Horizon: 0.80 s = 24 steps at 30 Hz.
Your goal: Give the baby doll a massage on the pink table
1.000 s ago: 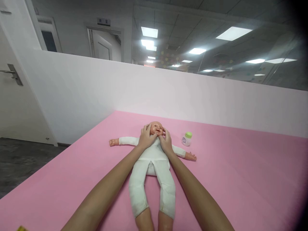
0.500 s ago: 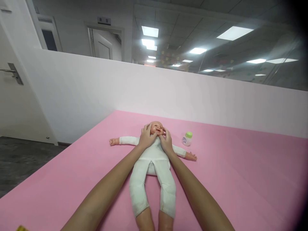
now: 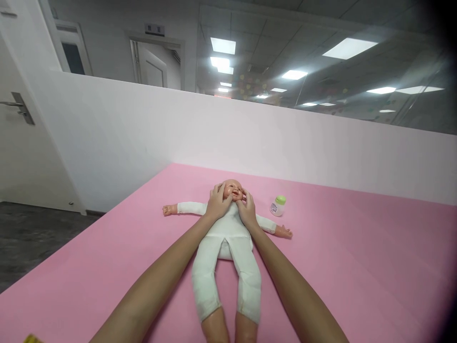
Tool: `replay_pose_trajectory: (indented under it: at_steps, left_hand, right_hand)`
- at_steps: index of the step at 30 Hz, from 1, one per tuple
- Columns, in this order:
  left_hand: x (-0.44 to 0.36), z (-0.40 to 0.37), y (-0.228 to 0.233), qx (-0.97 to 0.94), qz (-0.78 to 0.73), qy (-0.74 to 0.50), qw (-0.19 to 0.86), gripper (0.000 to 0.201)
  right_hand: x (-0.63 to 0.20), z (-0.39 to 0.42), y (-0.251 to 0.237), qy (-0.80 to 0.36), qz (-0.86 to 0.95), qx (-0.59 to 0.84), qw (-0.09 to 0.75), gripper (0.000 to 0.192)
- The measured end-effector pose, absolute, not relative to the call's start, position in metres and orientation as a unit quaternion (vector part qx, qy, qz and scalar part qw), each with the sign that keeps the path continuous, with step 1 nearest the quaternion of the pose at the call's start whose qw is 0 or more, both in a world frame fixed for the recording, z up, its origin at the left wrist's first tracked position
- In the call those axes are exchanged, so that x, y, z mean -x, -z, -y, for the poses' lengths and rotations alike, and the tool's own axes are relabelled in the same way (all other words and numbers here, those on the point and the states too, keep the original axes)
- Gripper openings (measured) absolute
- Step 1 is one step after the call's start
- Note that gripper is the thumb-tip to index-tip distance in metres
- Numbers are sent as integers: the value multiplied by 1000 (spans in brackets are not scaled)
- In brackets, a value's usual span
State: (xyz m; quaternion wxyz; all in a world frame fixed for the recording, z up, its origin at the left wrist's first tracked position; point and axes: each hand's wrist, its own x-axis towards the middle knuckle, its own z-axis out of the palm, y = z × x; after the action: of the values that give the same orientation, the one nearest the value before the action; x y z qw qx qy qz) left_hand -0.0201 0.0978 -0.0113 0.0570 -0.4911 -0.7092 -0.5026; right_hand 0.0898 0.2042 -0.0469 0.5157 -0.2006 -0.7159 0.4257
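A baby doll (image 3: 228,224) with a white cloth body lies on its back on the pink tabletop (image 3: 339,267), head at the far end and arms spread wide. My left hand (image 3: 217,204) cups the left side of its head, the thumb by the chin and the fingers curved along the cheek. On the other side my right hand (image 3: 247,209) holds the head and jaw, partly hiding the neck. The doll's face shows between both hands. Just right of the doll's arm stands a small clear jar (image 3: 277,206) with a green lid.
A low white wall (image 3: 250,138) borders the table's back and left side, with glass above its back part. At far left is a door (image 3: 28,143) with a metal handle. A yellow object (image 3: 33,338) pokes in at the bottom left corner.
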Motion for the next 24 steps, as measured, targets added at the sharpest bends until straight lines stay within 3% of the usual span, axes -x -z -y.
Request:
replay_pose_trajectory:
  at_steps: [24]
  left_hand:
    - [22, -100, 14, 493, 708, 501, 65, 59]
  right_hand:
    - [-92, -201, 43, -418, 719, 204, 517, 53]
